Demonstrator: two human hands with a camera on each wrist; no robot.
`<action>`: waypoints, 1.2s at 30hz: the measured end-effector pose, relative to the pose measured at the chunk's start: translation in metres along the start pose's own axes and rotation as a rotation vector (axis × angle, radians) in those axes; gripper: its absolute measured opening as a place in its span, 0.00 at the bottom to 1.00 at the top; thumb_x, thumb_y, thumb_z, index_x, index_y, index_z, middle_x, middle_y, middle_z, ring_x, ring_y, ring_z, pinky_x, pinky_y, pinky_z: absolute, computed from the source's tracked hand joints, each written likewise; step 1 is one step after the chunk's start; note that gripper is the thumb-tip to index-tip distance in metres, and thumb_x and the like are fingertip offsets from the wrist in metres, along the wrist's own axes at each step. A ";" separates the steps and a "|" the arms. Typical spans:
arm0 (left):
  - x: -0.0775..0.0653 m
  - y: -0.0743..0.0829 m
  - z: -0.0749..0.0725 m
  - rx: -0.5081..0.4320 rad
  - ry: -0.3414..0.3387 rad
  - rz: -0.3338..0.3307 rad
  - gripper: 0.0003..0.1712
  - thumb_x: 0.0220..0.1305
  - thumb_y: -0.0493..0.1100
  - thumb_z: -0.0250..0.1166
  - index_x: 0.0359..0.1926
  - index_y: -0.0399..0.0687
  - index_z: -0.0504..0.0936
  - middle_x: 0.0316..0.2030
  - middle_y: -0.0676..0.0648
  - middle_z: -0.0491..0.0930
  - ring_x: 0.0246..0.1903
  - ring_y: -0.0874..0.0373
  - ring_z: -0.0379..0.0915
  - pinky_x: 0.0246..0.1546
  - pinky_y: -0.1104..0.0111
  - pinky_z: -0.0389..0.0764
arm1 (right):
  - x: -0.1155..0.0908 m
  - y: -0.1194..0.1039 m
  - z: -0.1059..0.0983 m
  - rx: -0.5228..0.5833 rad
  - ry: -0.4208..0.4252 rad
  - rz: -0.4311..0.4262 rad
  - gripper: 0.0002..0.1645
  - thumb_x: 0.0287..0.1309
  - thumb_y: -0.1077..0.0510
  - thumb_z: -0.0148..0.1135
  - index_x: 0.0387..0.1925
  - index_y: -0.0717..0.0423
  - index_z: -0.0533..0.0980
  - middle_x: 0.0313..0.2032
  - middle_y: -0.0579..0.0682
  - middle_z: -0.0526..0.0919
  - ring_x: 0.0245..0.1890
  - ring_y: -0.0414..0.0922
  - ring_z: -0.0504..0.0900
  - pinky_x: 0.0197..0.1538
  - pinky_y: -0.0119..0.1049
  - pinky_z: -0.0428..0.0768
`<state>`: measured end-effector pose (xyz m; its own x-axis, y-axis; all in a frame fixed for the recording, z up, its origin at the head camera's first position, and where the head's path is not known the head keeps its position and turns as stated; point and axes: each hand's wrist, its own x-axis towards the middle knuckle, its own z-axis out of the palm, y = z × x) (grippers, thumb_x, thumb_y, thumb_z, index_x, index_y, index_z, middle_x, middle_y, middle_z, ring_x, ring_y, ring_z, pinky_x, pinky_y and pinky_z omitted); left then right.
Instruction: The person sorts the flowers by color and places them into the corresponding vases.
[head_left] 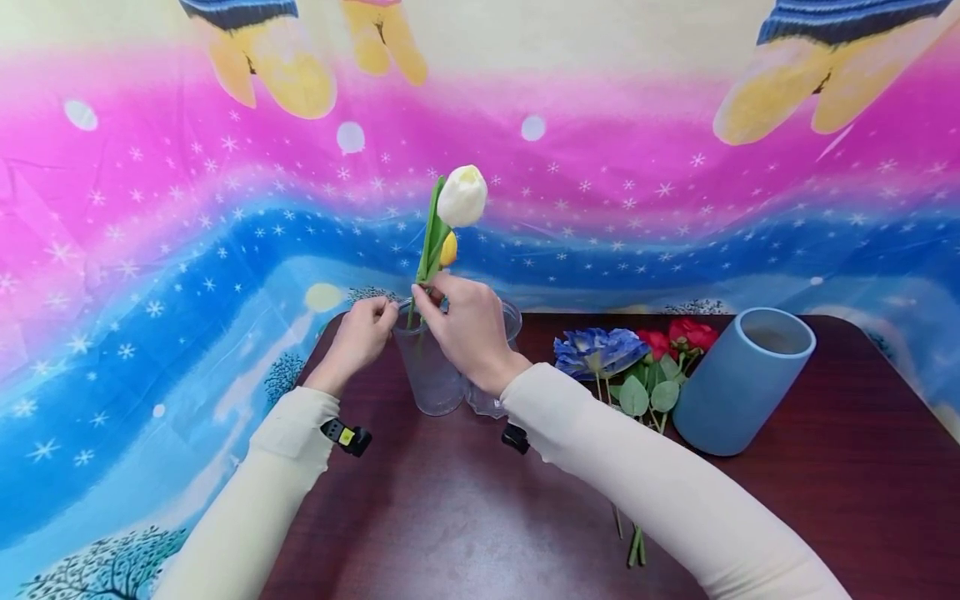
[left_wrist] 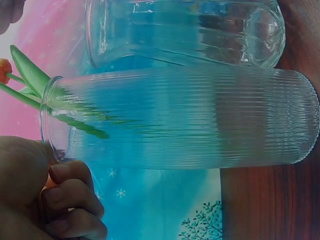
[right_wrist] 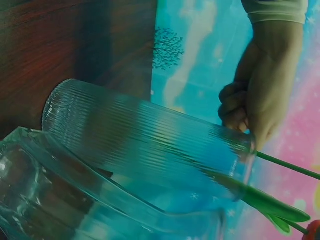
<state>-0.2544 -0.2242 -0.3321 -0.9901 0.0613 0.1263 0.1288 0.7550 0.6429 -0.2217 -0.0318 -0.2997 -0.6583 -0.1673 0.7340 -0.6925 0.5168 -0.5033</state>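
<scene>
In the head view my left hand (head_left: 360, 337) pinches the rim of a ribbed clear glass vase (head_left: 433, 383), which stands upright on the table. My right hand (head_left: 472, 329) holds a white tulip (head_left: 462, 197) by its stem, above the vase mouth. Beside the tulip's bloom rises its long green leaf (head_left: 431, 229). A yellow-orange tulip (head_left: 448, 250) shows just behind the right hand. Through the ribbed glass, green stems (left_wrist: 80, 122) are visible inside the vase in the left wrist view. Only a bit of the right hand enters that view's corner.
A second clear glass vase (head_left: 487, 404) stands right beside the ribbed one, partly behind my right hand. To the right lie a blue flower (head_left: 596, 354) and red roses (head_left: 693, 333) with long stems. A blue-grey vase (head_left: 738, 392) stands by them on the dark wooden table (head_left: 465, 517).
</scene>
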 end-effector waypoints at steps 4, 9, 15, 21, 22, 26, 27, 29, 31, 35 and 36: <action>0.000 -0.001 0.000 -0.004 0.001 0.007 0.24 0.81 0.50 0.47 0.24 0.46 0.65 0.21 0.47 0.70 0.20 0.54 0.65 0.26 0.64 0.67 | -0.004 0.001 0.006 -0.009 -0.044 0.030 0.10 0.68 0.55 0.63 0.34 0.55 0.84 0.23 0.46 0.84 0.20 0.39 0.75 0.24 0.30 0.68; 0.000 -0.001 -0.001 -0.009 -0.002 0.000 0.24 0.81 0.50 0.46 0.24 0.46 0.66 0.21 0.47 0.71 0.19 0.54 0.64 0.25 0.65 0.67 | -0.005 0.002 0.013 -0.005 -0.109 0.073 0.10 0.68 0.55 0.62 0.37 0.55 0.85 0.24 0.47 0.85 0.23 0.39 0.78 0.27 0.30 0.71; -0.001 0.000 -0.001 -0.007 -0.013 -0.004 0.23 0.81 0.50 0.46 0.25 0.46 0.66 0.23 0.44 0.73 0.19 0.54 0.64 0.25 0.64 0.67 | -0.006 0.003 0.019 0.010 -0.163 0.112 0.10 0.69 0.55 0.62 0.38 0.56 0.85 0.25 0.48 0.87 0.24 0.40 0.80 0.27 0.30 0.74; -0.001 -0.001 0.000 0.003 -0.003 -0.003 0.24 0.81 0.50 0.46 0.24 0.47 0.66 0.24 0.42 0.74 0.19 0.53 0.65 0.25 0.64 0.67 | -0.008 0.005 0.025 -0.027 -0.208 0.139 0.09 0.69 0.55 0.62 0.36 0.55 0.84 0.23 0.46 0.84 0.22 0.39 0.78 0.25 0.30 0.71; -0.001 0.000 0.000 0.001 -0.003 -0.002 0.24 0.81 0.49 0.46 0.24 0.47 0.66 0.23 0.43 0.73 0.19 0.53 0.64 0.25 0.64 0.67 | -0.008 0.005 0.026 -0.036 -0.212 0.142 0.09 0.69 0.55 0.62 0.35 0.55 0.84 0.22 0.46 0.83 0.21 0.40 0.77 0.25 0.30 0.71; -0.001 0.000 -0.001 -0.009 -0.010 -0.012 0.23 0.81 0.49 0.46 0.25 0.46 0.66 0.21 0.46 0.70 0.19 0.53 0.64 0.24 0.64 0.67 | -0.007 0.006 0.030 -0.071 -0.235 0.158 0.09 0.69 0.55 0.62 0.35 0.54 0.84 0.23 0.46 0.83 0.22 0.40 0.78 0.25 0.31 0.73; -0.002 0.000 -0.001 -0.011 -0.012 -0.017 0.23 0.81 0.49 0.46 0.25 0.46 0.66 0.21 0.47 0.69 0.19 0.53 0.64 0.24 0.64 0.67 | -0.006 0.006 0.031 -0.077 -0.241 0.160 0.09 0.69 0.54 0.62 0.35 0.54 0.84 0.24 0.46 0.84 0.23 0.40 0.79 0.26 0.31 0.74; -0.002 0.001 -0.001 -0.011 -0.013 -0.024 0.23 0.81 0.50 0.46 0.26 0.46 0.67 0.21 0.47 0.69 0.19 0.53 0.64 0.24 0.64 0.67 | -0.006 0.006 0.032 -0.089 -0.255 0.166 0.09 0.69 0.54 0.62 0.36 0.54 0.84 0.26 0.47 0.86 0.25 0.41 0.81 0.28 0.33 0.77; -0.002 0.001 -0.001 -0.010 -0.014 -0.027 0.23 0.81 0.50 0.46 0.26 0.46 0.67 0.21 0.47 0.68 0.19 0.53 0.64 0.23 0.64 0.67 | -0.005 0.006 0.032 -0.098 -0.268 0.177 0.10 0.69 0.54 0.62 0.37 0.54 0.85 0.29 0.48 0.88 0.26 0.42 0.83 0.29 0.34 0.79; -0.002 0.002 -0.001 0.001 -0.012 -0.018 0.23 0.81 0.50 0.46 0.26 0.46 0.67 0.21 0.48 0.68 0.18 0.53 0.63 0.23 0.64 0.67 | -0.005 0.007 0.034 -0.124 -0.307 0.220 0.09 0.69 0.54 0.62 0.38 0.54 0.85 0.33 0.49 0.89 0.29 0.43 0.85 0.31 0.36 0.81; -0.001 0.002 -0.001 0.003 -0.012 -0.015 0.23 0.81 0.50 0.46 0.26 0.46 0.67 0.20 0.48 0.68 0.18 0.53 0.63 0.23 0.64 0.66 | -0.005 0.008 0.034 -0.127 -0.318 0.233 0.09 0.69 0.54 0.63 0.38 0.53 0.85 0.33 0.49 0.89 0.30 0.43 0.85 0.31 0.36 0.81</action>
<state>-0.2528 -0.2236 -0.3301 -0.9925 0.0578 0.1078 0.1139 0.7578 0.6425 -0.2338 -0.0553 -0.3225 -0.8655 -0.2745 0.4190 -0.4851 0.6680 -0.5643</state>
